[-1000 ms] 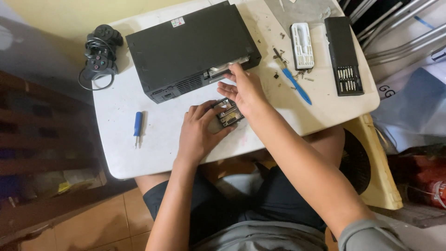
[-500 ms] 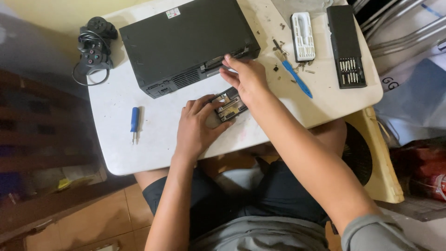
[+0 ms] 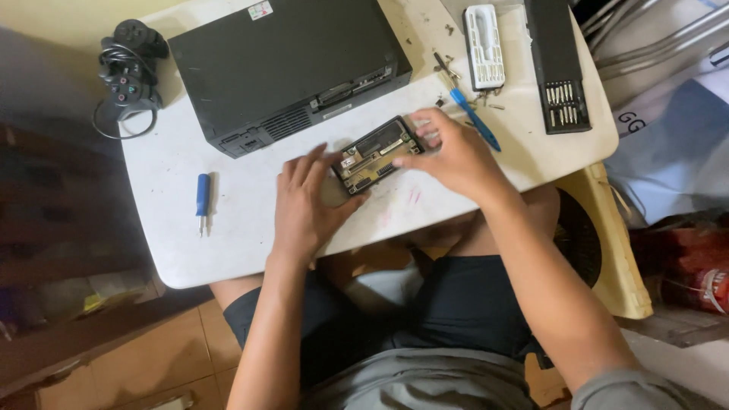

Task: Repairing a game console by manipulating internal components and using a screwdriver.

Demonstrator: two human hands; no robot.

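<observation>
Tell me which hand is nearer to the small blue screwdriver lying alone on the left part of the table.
Left. The left hand rests to the right of the small blue screwdriver, apart from it, touching the small black module. The right hand is farther off, on the module's other side.
</observation>
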